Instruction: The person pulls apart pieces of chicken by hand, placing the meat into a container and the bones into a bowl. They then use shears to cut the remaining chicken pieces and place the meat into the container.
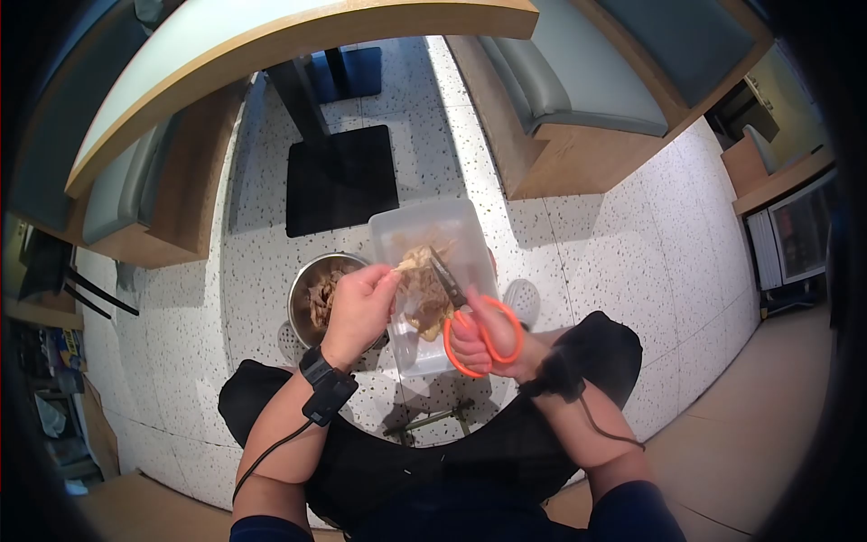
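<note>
My left hand (363, 305) pinches one end of a pale, yellowish piece of meat (415, 259) over a translucent plastic bin (463, 228). My right hand (488, 339) is closed through the orange loops of a pair of scissors (452, 287). The blades point up and away from me, right at the right side of the meat. More brownish and yellowish meat lies in the bin below. Left of the bin, partly behind my left wrist, stands a round metal bowl (296, 294) with dark meat pieces (321, 298) in it.
Ahead, a curved table (298, 34) rises over a black pedestal base (343, 181). Padded benches flank it at the left (122, 185) and right (591, 81). My knees frame the bin at the near side. A glass-fronted cabinet (790, 244) stands far right on the speckled floor.
</note>
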A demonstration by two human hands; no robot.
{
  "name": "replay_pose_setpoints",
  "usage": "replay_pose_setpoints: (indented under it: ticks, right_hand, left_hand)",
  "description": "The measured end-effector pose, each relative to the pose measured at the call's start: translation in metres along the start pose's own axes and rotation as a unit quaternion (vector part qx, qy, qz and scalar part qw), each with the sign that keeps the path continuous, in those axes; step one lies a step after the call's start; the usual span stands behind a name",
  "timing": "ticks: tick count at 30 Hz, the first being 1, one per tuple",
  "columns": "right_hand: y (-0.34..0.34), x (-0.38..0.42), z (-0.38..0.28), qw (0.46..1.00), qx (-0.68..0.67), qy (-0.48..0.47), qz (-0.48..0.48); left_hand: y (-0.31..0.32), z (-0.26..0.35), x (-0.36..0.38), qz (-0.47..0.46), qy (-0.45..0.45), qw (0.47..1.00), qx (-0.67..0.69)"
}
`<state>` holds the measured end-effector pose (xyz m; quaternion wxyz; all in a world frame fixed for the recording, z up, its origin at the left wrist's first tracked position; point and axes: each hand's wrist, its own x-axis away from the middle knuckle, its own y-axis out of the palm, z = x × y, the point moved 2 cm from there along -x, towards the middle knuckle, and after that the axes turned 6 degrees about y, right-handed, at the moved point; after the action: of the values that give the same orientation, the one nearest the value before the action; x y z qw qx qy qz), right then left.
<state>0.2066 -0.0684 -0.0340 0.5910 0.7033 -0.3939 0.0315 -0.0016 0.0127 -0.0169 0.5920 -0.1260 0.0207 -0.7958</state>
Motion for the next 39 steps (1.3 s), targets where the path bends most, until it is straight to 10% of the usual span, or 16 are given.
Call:
replay_pose_setpoints:
  ticks: [5,7,12,17,26,39]
  right_hand:
    - [0.003,-0.012,0.010,0.857,0.424,-0.082,0.280]
    - [0.006,-0.013,0.010,0.637,0.650,-0.115,0.398]
    - [0.011,-0.006,0.003,0.596,0.638,-0.120,0.472]
    - [0.001,-0.006,0.000,0.430,0.709,-0.263,0.493]
    - [-0.001,-0.005,0.003,0.323,0.731,-0.337,0.498]
    - [0.004,-0.004,0.002,0.314,0.730,-0.332,0.508]
  left_hand:
    - [0.004,0.012,0.006,0.044,0.177,0.966,-0.185]
    - [0.009,0.014,0.008,0.041,0.232,0.942,-0.239]
    - [0.011,0.011,0.009,0.025,0.267,0.918,-0.293]
    - [0.009,0.011,0.009,0.017,0.309,0.881,-0.358]
    - [-0.005,0.013,0.002,0.054,0.183,0.943,-0.273]
    - [-0.003,0.009,0.003,0.050,0.183,0.941,-0.279]
